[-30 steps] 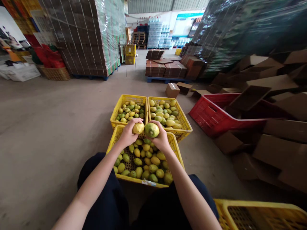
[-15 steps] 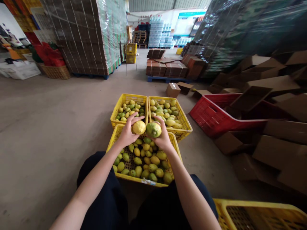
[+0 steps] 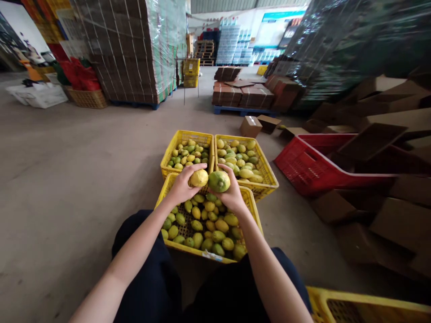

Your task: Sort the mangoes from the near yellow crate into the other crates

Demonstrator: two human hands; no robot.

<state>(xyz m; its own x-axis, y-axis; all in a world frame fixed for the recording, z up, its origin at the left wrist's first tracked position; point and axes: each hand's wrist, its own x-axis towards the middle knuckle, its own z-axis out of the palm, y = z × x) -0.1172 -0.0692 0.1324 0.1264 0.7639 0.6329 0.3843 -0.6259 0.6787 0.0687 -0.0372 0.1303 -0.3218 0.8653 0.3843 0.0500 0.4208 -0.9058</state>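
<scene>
My left hand [image 3: 183,185] is closed around a yellow lemon [image 3: 199,178]. A larger, greener lemon [image 3: 219,181] sits in my right hand [image 3: 233,195], its end facing me. The two fruits are side by side, nearly touching, above the far part of the near yellow crate [image 3: 253,211]. Inside that crate lie many green and yellow lemons [image 3: 218,236], with some of its slotted floor showing. Behind it stand a left yellow crate [image 3: 164,164] with small lemons and a right yellow crate [image 3: 271,181] with larger ones. My hands and forearms hide part of the crates.
A red crate [image 3: 292,168] with cardboard in it stands to the right, among loose open cartons [image 3: 387,224]. Another yellow crate [image 3: 370,305] is at the lower right. Farther off are flattened cardboard stacks [image 3: 242,95] on a blue pallet and tall wrapped pallet loads [image 3: 124,54].
The whole scene has shifted slightly right in view as the head turned a little left. Both hands still hold the same two lemons in nearly the same place over the crate.
</scene>
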